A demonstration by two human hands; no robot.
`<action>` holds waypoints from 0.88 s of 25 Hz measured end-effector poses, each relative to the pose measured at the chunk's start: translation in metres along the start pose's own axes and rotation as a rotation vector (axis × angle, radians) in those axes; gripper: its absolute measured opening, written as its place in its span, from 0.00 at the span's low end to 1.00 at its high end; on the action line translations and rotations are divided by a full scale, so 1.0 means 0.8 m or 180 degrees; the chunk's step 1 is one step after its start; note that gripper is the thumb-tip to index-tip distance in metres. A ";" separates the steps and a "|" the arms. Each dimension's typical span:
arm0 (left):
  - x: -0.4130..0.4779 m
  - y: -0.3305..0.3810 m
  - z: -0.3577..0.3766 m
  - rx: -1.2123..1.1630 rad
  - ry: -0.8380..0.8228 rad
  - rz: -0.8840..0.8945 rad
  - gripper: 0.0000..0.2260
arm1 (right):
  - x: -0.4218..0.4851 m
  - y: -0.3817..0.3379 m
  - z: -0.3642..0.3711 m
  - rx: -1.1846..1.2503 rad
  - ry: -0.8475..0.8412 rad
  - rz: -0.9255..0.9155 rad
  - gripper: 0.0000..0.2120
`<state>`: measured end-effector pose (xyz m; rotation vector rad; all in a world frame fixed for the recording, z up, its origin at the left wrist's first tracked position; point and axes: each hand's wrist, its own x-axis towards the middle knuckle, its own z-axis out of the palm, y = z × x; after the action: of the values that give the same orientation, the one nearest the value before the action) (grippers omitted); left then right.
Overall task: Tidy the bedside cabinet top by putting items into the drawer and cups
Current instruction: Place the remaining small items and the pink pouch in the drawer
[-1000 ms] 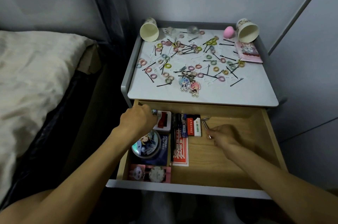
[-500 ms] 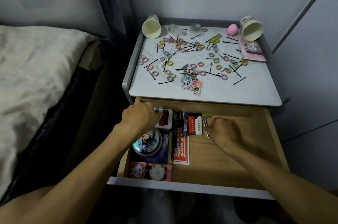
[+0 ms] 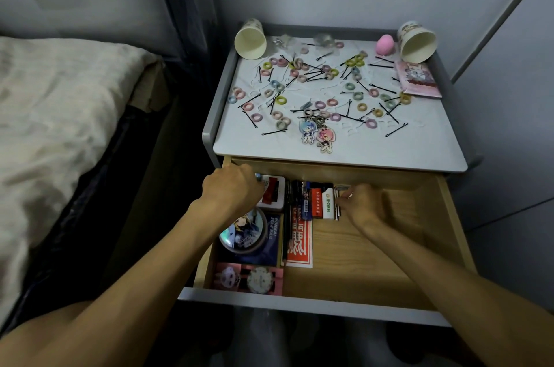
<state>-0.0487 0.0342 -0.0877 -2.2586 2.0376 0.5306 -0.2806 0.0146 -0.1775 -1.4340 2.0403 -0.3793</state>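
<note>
The wooden drawer (image 3: 374,261) stands pulled out below the white cabinet top (image 3: 359,153). Several coloured hair ties (image 3: 281,100), black hairpins (image 3: 396,129) and two figure keychains (image 3: 314,132) lie scattered on the top. Two paper cups lie on their sides at the back, the left cup (image 3: 250,43) and the right cup (image 3: 418,46). My left hand (image 3: 233,189) is curled at the drawer's back left, with a small bluish item (image 3: 257,177) showing at its fingers. My right hand (image 3: 364,204) pinches metal hex keys (image 3: 338,197) beside a white lighter (image 3: 329,204).
A pink sponge egg (image 3: 385,44) and a pink packet (image 3: 418,80) sit at the top's back right. The drawer's left half holds a round tin (image 3: 245,231), pens (image 3: 296,201), a red card (image 3: 299,249) and a pink card (image 3: 248,278). A bed (image 3: 60,126) lies left.
My right hand has moved left and back to the hex keys, closing its fingers on them. My left hand has stayed at the drawer's back left.
</note>
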 end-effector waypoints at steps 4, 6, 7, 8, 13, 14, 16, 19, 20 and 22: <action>0.001 -0.001 0.001 0.0055 0.0012 0.0018 0.11 | 0.005 0.002 0.002 0.0391 0.0046 0.0035 0.04; 0.001 -0.001 0.001 0.0074 0.0011 0.0015 0.14 | 0.007 0.004 0.003 0.0456 0.0107 0.0038 0.05; 0.001 -0.001 0.002 0.0079 0.0009 0.0013 0.14 | 0.008 0.006 0.003 0.0473 0.0136 0.0063 0.05; 0.002 0.000 0.002 0.0085 0.0009 0.0011 0.15 | 0.008 0.007 0.004 0.0478 0.0152 0.0088 0.06; 0.000 0.000 0.002 0.0103 0.0027 -0.0002 0.15 | 0.009 0.014 0.006 0.0671 0.0044 0.0095 0.08; 0.000 0.000 0.001 0.0100 0.0024 -0.0008 0.16 | 0.007 0.015 0.005 0.0702 0.0046 0.0099 0.09; 0.001 0.000 0.001 0.0091 0.0011 -0.0010 0.15 | 0.003 0.021 0.001 0.0746 -0.0007 0.0063 0.11; 0.001 0.000 0.001 0.0136 0.0004 0.0005 0.14 | -0.003 0.032 -0.007 0.0695 -0.0176 -0.0078 0.15; 0.001 0.000 0.001 0.0151 0.0002 0.0003 0.14 | -0.003 0.036 -0.009 0.0643 -0.0163 -0.0155 0.16; -0.001 0.001 0.002 0.0136 0.0002 0.0009 0.13 | 0.001 0.044 -0.011 0.0564 -0.0137 -0.0284 0.18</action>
<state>-0.0496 0.0348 -0.0886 -2.2325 2.0325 0.4818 -0.3122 0.0257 -0.1903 -1.4147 1.8630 -0.5477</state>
